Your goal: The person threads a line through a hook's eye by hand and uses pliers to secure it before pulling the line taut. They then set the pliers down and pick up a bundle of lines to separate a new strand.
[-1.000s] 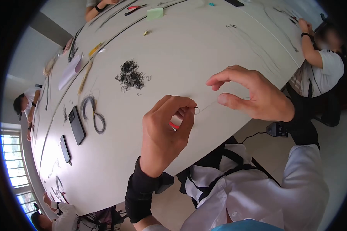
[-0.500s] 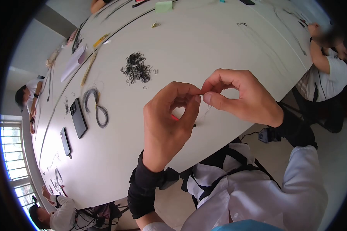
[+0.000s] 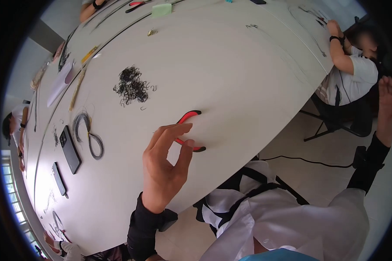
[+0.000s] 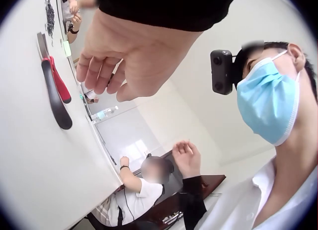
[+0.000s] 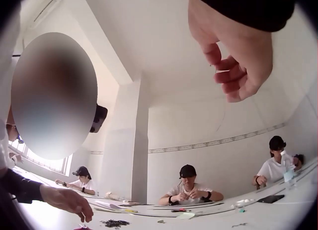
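1. Head view: Your left hand (image 3: 165,163) is over the desk (image 3: 244,95), its grip loosely curved, with a plain gap between thumb and forefinger and nothing visible in that gap. The pliers (image 3: 188,116) lie on the desk beneath that hand, their red handles with black ends spread out past your fingers. Farther in sits a loose heap of hooks (image 3: 133,85), with a tied coil (image 3: 89,134) of thin line, a large phone (image 3: 70,150) and a small phone (image 3: 59,179) to its lower left. Your right hand (image 3: 388,102) is raised near the right edge, off the desk and well apart from the left one, fingers upward.

2. Left wrist view: Your left grip shows relaxed, bent fingers. The pliers rest on the desk, apart from it, and the hooks lie beyond their tip. Your right hand is up in the background, near a seated person (image 4: 149,193). You wear a blue mask (image 4: 268,103).

3. Right wrist view: Your right grip has its thumb and fingers bent close together, with a tiny dark speck (image 5: 210,65) at the tips; you cannot tell here whether they pinch it. Your left hand hangs low over the desk, beside the hooks.
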{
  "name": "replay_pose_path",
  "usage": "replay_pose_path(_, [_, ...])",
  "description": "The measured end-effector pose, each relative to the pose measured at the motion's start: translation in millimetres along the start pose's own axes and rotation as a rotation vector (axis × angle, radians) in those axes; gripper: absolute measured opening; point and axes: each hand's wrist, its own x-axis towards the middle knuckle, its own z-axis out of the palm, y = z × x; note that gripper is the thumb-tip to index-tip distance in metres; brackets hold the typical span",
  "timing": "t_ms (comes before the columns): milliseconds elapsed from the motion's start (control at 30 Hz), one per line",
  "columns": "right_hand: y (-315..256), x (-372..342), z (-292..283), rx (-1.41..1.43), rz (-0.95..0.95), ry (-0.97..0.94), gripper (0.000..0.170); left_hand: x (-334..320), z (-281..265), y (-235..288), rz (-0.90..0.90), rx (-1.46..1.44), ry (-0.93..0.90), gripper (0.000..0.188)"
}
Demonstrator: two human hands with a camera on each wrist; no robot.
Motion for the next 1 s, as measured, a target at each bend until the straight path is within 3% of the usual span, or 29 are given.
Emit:
replay_pose_path(33, [-23,7,6,0.353,0.086,-0.401,0.027,-3,-7,-8,-0.045,-0.036,0.012,0.023])
replay_pose_path(167, [-54,19,16,0.047,0.038,-0.216,0.022,-12,-24,-34,-0.207,-0.219,0.133,0.018])
replay_pose_path(200, [-34,48,-6,-0.148,0.031,-0.187,0.026,-14,-26,-43,-0.205,-0.259,0.174,0.017])
replay_pose_path(300, [27,65,56,-0.149,0.332,-0.464,0.025,-15,-34,-49,-0.256,-0.336,0.252,0.017])
replay_pose_path(367, [80,53,124,-0.341,0.324,-0.615,0.017,-17,-38,-56,-0.26,-0.358,0.266,0.021])
replay_pose_path(433, [143,51,172,-0.525,0.388,-0.814,0.022,-18,-40,-57,-0.274,-0.386,0.286,0.022])
replay_pose_path(533, [211,41,228,-0.673,0.47,-0.829,0.021,-18,-40,-59,-0.304,-0.423,0.313,0.019])
replay_pose_path(667, [282,57,257,-0.805,0.361,-0.777,0.023,-16,-41,-61,-0.338,-0.445,0.323,0.019])
replay_pose_path(833, [307,65,260,-0.959,0.107,-0.797,0.024,-15,-42,-63,-0.386,-0.441,0.311,0.019])
replay_pose_path(933, [299,66,255,-0.881,0.163,-0.785,0.024,-15,-42,-63,-0.394,-0.436,0.313,0.018])
replay_pose_path(1000, [298,63,253,-0.91,0.085,-0.775,0.023,-15,-41,-63,-0.396,-0.449,0.315,0.018])
